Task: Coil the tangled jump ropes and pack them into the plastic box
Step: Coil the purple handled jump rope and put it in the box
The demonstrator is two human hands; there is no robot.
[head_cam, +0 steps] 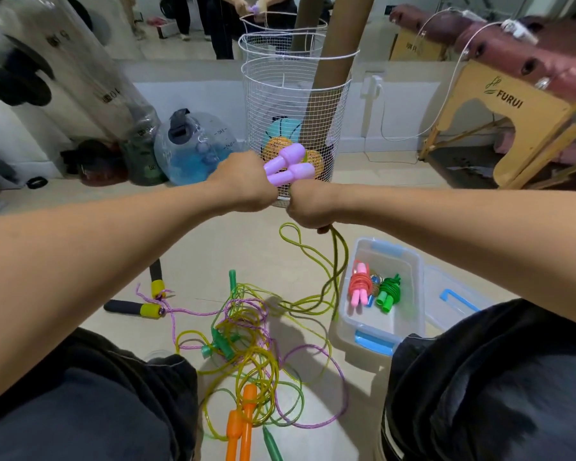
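My left hand [246, 184] grips two purple rope handles [290, 164] held up in front of me. Right beside it, my right hand [308, 207] pinches a yellow-green rope [338, 261] that hangs in loops down to the floor. A tangle of yellow, purple and green ropes [246, 341] lies on the floor between my knees, with orange handles [241, 424] and green handles [222, 344] in it. The clear plastic box [409, 311] with blue clips stands open at the right. Inside it lie a coiled pink rope [361, 286] and a coiled green rope [389, 291].
The box lid [456, 301] lies right of the box. Black-and-yellow handles [137, 307] rest on the floor at left. A white wire basket [296, 111] with balls stands ahead, water jugs [193, 144] to its left, a wooden bench [512, 104] at right.
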